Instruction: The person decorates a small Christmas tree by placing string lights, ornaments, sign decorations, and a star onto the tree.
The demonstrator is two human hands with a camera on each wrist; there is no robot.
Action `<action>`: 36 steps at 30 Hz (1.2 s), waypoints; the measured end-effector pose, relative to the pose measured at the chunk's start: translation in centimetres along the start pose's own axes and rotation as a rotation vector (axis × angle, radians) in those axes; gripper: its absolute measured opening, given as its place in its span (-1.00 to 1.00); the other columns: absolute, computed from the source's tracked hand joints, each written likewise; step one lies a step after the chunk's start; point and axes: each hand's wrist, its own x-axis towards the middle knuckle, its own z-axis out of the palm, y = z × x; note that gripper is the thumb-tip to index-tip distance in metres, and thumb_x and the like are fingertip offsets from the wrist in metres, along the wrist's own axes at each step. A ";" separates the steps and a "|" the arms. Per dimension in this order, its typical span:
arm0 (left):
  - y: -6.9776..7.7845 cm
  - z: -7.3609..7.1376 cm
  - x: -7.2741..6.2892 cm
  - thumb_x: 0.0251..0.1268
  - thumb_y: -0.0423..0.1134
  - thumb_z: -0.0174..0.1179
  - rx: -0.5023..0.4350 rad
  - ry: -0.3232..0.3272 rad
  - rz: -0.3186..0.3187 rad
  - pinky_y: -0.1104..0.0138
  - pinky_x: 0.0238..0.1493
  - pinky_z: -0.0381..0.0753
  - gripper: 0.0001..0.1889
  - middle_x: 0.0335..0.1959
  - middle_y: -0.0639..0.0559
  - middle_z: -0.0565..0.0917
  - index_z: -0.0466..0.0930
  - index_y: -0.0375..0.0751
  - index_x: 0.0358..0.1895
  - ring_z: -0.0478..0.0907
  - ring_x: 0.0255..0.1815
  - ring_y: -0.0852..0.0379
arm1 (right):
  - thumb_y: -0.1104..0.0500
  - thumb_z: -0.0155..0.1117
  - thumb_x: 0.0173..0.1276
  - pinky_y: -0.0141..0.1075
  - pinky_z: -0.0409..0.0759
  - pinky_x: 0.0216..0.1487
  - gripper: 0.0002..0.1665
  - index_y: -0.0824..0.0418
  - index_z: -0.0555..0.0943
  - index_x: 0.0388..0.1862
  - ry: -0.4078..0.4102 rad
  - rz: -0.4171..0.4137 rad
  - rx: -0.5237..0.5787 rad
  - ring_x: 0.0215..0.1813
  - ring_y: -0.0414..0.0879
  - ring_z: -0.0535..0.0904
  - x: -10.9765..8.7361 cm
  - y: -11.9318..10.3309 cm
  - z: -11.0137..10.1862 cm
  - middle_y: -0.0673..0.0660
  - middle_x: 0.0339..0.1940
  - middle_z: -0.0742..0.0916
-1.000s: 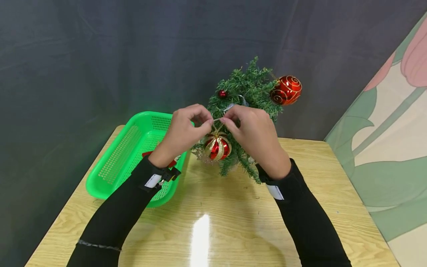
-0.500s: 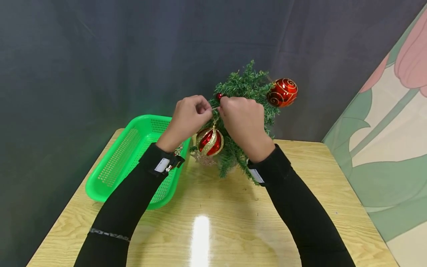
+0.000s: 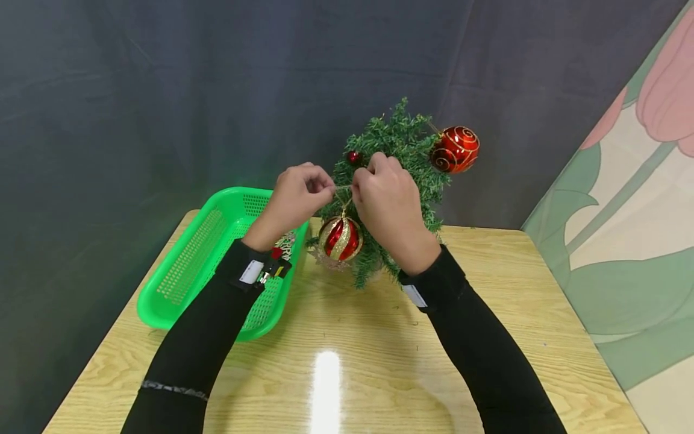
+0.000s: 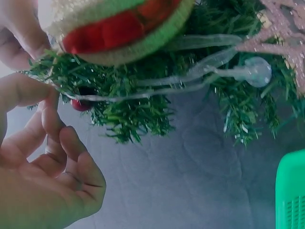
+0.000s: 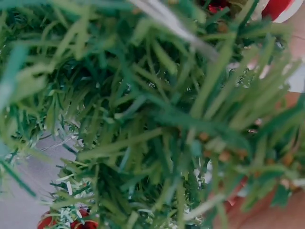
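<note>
A red bauble (image 3: 340,239) with gold glitter stripes hangs by a thin cord (image 3: 343,187) in front of a small green Christmas tree (image 3: 396,135). My left hand (image 3: 295,199) pinches the cord's left side between thumb and forefinger. The cord runs across to my right hand (image 3: 389,211), whose curled fingers grip its other side close against the branches, back of the hand up. In the left wrist view the striped bauble (image 4: 109,36) fills the top, and my left hand (image 4: 45,162) is at the left. Tree needles (image 5: 143,105) largely hide the right hand in its own wrist view.
A green plastic basket (image 3: 187,265) on the wooden table (image 3: 368,361) holds a red and white lettered ornament (image 3: 284,246). On the tree hang a large swirled red bauble (image 3: 455,149), a small red ball (image 3: 354,157) and a glittery star-like ornament (image 3: 325,258).
My right hand has turned so its back faces up, fingers nearer the branches. Both hands rose, then lowered slightly. The striped bauble has shifted a little left.
</note>
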 end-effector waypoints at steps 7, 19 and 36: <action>-0.3 0.3 0.1 0.43 -0.31 0.18 0.024 -0.013 0.016 0.23 -0.17 0.45 -0.86 -0.29 -0.04 0.55 0.74 -0.19 -0.24 0.48 -0.30 0.04 | 0.38 0.09 0.48 -0.19 0.17 -0.39 -0.69 0.26 0.64 -0.47 0.022 -0.009 -0.016 -0.46 0.04 0.25 0.1 0.1 0.4 0.19 -0.44 0.51; -0.1 0.2 -1.3 0.49 -0.28 0.25 0.029 0.053 0.071 0.21 -0.10 0.52 -0.86 -0.21 -0.02 0.58 0.77 -0.19 -0.06 0.54 -0.22 0.07 | 0.40 0.13 0.48 -0.04 0.47 -0.09 -0.77 0.32 0.75 -0.18 0.148 0.002 0.228 -0.21 0.18 0.48 -3.0 0.3 -2.7 0.26 -0.24 0.66; 0.9 0.4 -8.4 0.43 -0.44 0.22 0.000 0.245 0.217 0.28 -0.14 0.53 -0.89 -0.23 -0.07 0.64 0.71 -0.30 -0.09 0.54 -0.17 0.09 | 0.39 0.04 0.47 -0.49 0.36 -0.33 -0.69 0.31 0.75 -0.26 0.218 0.418 0.313 -0.41 -0.02 0.57 -10.7 4.4 -4.5 0.20 -0.37 0.76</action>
